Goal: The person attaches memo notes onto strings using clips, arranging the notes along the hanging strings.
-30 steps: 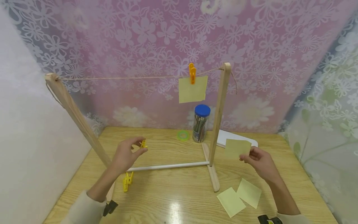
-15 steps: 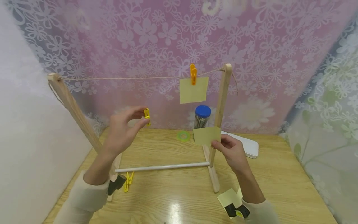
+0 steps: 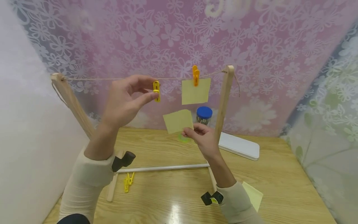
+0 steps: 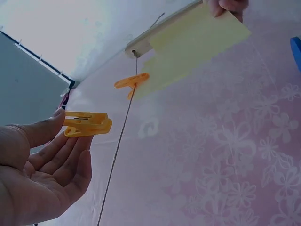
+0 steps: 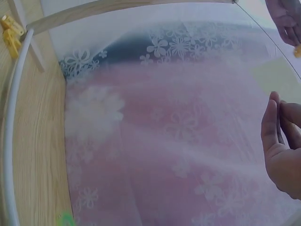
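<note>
Likely a home corner, pink flower-patterned wall covering [image 3: 173, 40], wood-grain tabletop [image 3: 156, 186].

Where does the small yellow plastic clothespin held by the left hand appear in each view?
Head: yellow plastic clothespin, slightly above and left of centre.
Left wrist: clothespin, left of centre, slightly below mid-height.
Right wrist: clothespin, upper right edge, cut off, blurred.
Shared landmark: thin tan twine line.

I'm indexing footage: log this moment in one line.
left hand: pinches yellow clip | right hand: holds note | orange clip: pins hung note to line
</note>
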Motion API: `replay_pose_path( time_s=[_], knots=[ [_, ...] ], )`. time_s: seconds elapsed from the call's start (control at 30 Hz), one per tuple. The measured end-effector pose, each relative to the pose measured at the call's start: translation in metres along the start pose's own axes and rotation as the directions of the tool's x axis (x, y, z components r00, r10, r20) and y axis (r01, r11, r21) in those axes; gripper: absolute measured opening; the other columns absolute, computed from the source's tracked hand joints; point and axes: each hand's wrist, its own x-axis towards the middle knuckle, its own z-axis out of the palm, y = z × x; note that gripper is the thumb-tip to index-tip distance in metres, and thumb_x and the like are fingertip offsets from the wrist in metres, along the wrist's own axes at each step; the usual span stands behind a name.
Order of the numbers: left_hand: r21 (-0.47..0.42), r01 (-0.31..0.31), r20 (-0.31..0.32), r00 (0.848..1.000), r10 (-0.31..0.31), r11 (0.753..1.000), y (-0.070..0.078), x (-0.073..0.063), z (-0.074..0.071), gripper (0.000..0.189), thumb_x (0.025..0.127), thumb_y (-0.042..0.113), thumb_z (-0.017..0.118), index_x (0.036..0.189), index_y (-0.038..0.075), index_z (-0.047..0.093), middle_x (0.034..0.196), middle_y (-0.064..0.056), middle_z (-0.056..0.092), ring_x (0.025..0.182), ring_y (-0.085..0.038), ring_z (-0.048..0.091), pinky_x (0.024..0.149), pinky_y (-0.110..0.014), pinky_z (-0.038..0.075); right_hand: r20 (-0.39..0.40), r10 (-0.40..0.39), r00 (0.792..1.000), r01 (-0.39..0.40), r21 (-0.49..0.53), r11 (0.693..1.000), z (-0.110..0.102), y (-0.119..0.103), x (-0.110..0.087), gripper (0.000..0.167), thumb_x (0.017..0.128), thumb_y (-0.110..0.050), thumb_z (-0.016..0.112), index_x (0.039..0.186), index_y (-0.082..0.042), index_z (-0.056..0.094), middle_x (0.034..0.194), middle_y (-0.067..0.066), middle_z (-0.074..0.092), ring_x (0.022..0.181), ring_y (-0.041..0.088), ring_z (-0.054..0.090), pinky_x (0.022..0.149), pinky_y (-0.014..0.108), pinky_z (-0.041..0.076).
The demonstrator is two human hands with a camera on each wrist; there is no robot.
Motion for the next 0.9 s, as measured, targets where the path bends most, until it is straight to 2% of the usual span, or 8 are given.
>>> replay_pose_path(
  time_s=[0.1, 0.2, 0.23, 0.33, 0.43, 0.6, 0.73, 0.9],
  knots=[
    [-0.051, -0.011, -0.032, 0.999, 0.009, 0.999, 0.004, 0.012, 0.002, 0.025, 0.077, -0.006, 0.073, 0.101, -0.008, 0.066, 0.093, -0.018, 0.071, 0.077, -0.004, 0.066, 0.073, -0.021, 0.056, -0.031, -0.002, 1.000, 0.002, -0.001, 1.000, 0.012, 0.001, 0.010, 0.009, 0.088, -0.004, 0.065, 0.089, -0.011, 0.070, 0.078, -0.003, 0.071, 0.076, 0.012, 0.069, 0.078, 0.027, 0.058],
    [-0.068, -0.021, -0.069, 0.997, 0.016, 0.997, 0.005, 0.023, 0.003, 0.022, 0.078, -0.005, 0.073, 0.098, -0.009, 0.066, 0.091, -0.020, 0.071, 0.075, -0.005, 0.067, 0.072, -0.021, 0.056, -0.049, -0.004, 0.999, 0.004, 0.012, 1.000, 0.023, 0.001, 0.020, 0.006, 0.089, -0.005, 0.064, 0.089, -0.009, 0.069, 0.076, -0.002, 0.070, 0.075, 0.011, 0.068, 0.078, 0.027, 0.058],
    [-0.071, -0.017, -0.077, 0.997, 0.012, 0.997, 0.004, 0.027, 0.003, 0.021, 0.078, -0.005, 0.073, 0.097, -0.010, 0.066, 0.090, -0.017, 0.071, 0.074, -0.005, 0.067, 0.072, -0.020, 0.056, -0.055, 0.002, 0.998, -0.001, 0.021, 1.000, 0.026, 0.001, 0.023, 0.006, 0.089, -0.004, 0.064, 0.088, -0.008, 0.068, 0.076, -0.002, 0.069, 0.074, 0.011, 0.067, 0.078, 0.027, 0.058],
    [-0.089, 0.019, -0.086, 0.996, -0.026, 0.996, 0.004, 0.036, 0.003, 0.020, 0.079, -0.003, 0.073, 0.096, -0.010, 0.066, 0.087, -0.006, 0.072, 0.074, -0.005, 0.068, 0.073, -0.021, 0.057, -0.060, 0.015, 0.998, -0.012, 0.048, 0.999, 0.035, 0.001, 0.032, 0.002, 0.090, -0.004, 0.063, 0.090, -0.005, 0.065, 0.075, -0.002, 0.067, 0.072, 0.009, 0.066, 0.076, 0.025, 0.058],
    [-0.120, 0.081, -0.084, 0.992, -0.092, 0.989, 0.005, 0.045, 0.002, 0.019, 0.079, -0.001, 0.074, 0.094, -0.009, 0.067, 0.085, 0.003, 0.071, 0.075, -0.006, 0.069, 0.076, -0.021, 0.057, -0.042, 0.012, 0.999, -0.010, 0.055, 0.998, 0.041, 0.001, 0.039, 0.002, 0.091, -0.004, 0.061, 0.092, -0.003, 0.062, 0.075, 0.000, 0.065, 0.068, 0.010, 0.064, 0.071, 0.024, 0.058],
    [-0.130, 0.162, -0.083, 0.981, -0.174, 0.978, 0.005, 0.054, 0.001, 0.017, 0.077, 0.001, 0.076, 0.091, -0.004, 0.069, 0.089, -0.003, 0.074, 0.077, -0.007, 0.071, 0.078, -0.023, 0.057, -0.014, 0.009, 1.000, -0.008, 0.083, 0.996, 0.048, 0.000, 0.047, 0.003, 0.092, -0.004, 0.059, 0.093, -0.002, 0.061, 0.077, 0.002, 0.065, 0.066, 0.010, 0.064, 0.069, 0.024, 0.058],
    [-0.084, 0.209, -0.065, 0.974, -0.215, 0.974, 0.006, 0.059, 0.000, 0.017, 0.077, 0.004, 0.077, 0.091, -0.002, 0.070, 0.091, -0.005, 0.073, 0.079, -0.009, 0.071, 0.076, -0.023, 0.058, -0.061, 0.049, 0.997, -0.041, 0.122, 0.992, 0.053, -0.002, 0.051, 0.003, 0.092, -0.005, 0.060, 0.090, -0.003, 0.062, 0.076, 0.000, 0.065, 0.067, 0.010, 0.063, 0.072, 0.023, 0.058],
    [-0.046, 0.240, -0.041, 0.969, -0.242, 0.970, 0.004, 0.062, 0.000, 0.017, 0.078, 0.006, 0.077, 0.092, 0.000, 0.070, 0.088, -0.004, 0.072, 0.077, -0.010, 0.069, 0.078, -0.023, 0.057, -0.111, 0.091, 0.990, -0.061, 0.249, 0.967, 0.059, -0.004, 0.056, 0.011, 0.093, -0.001, 0.057, 0.086, -0.007, 0.063, 0.074, -0.001, 0.067, 0.066, 0.008, 0.063, 0.069, 0.020, 0.056]
  ],
)
